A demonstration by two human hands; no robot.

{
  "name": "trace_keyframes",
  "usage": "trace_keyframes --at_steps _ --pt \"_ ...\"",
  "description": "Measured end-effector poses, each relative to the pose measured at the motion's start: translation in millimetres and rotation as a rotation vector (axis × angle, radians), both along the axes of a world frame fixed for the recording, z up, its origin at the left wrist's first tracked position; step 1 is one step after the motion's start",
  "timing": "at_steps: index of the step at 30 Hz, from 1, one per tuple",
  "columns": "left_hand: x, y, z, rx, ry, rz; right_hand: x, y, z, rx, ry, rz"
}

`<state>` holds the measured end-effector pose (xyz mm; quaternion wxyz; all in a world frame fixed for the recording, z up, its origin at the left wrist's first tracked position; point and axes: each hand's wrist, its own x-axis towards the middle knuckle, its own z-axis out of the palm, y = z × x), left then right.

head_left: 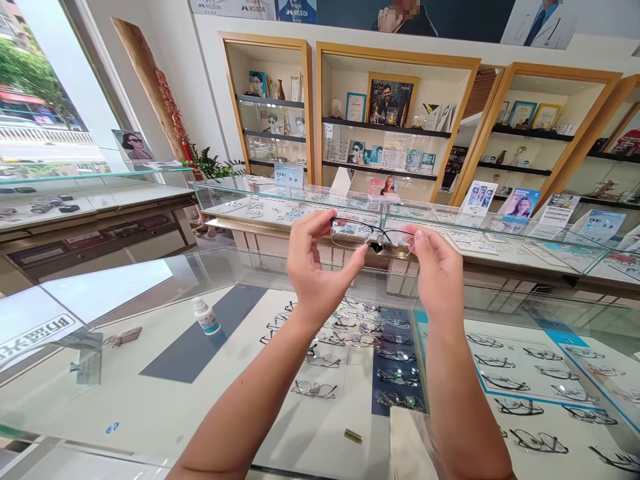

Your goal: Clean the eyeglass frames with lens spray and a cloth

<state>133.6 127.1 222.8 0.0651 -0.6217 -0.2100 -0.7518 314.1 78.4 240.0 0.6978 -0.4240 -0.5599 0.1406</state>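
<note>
Up in front of me, above the glass counter (170, 413), I hold a pair of eyeglasses (376, 230) with a dark upper rim and clear lenses. My left hand (317, 267) grips the left side, with the index finger at the upper corner and the thumb near the bridge. At the other end, my right hand (440, 267) pinches the right corner between thumb and fingers. What the right hand's other fingers touch is hidden. Behind the lenses, the far display case shows through.
A white bottle (207, 316) stands upright on the counter at left. Rows of eyeglass frames (397, 377) lie under the glass. Nearer me is a small gold-coloured piece (353, 436). Further back are a long display case (310, 200) and wooden-framed shelves (395, 53).
</note>
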Motion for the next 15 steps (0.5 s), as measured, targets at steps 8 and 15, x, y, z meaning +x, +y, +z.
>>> trace_keyframes --at_steps 8,15 --pt "4.2 3.8 -2.5 0.029 -0.072 -0.197 0.1 2.2 -2.7 -0.032 0.046 0.104" --pt "5.4 8.3 -8.0 -0.037 -0.094 -0.255 -0.3 0.1 1.3 -0.072 0.179 0.254"
